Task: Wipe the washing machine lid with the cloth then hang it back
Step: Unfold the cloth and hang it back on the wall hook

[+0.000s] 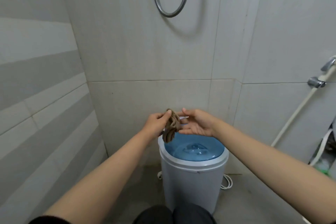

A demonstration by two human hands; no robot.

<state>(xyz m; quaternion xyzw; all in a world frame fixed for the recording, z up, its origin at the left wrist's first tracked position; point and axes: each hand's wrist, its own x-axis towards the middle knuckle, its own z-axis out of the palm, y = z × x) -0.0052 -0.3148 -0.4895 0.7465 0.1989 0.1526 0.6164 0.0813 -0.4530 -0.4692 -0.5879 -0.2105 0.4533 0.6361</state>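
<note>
Brown cloth (171,125) in left grip (156,125)

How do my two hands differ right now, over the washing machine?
The left hand is closed, pinching the bunched brown cloth; the right hand is open with fingers spread and grips nothing. The left hand shows its back to the camera; the right hand shows its palm, turned toward the cloth. Both are bare and held above the blue lid.

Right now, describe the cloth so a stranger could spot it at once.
Find the small white washing machine with the round blue lid against the tiled back wall. Just above the lid's far left edge, the left hand pinches the cloth. It is the only brown, crumpled thing, hanging from the fingers.
</note>
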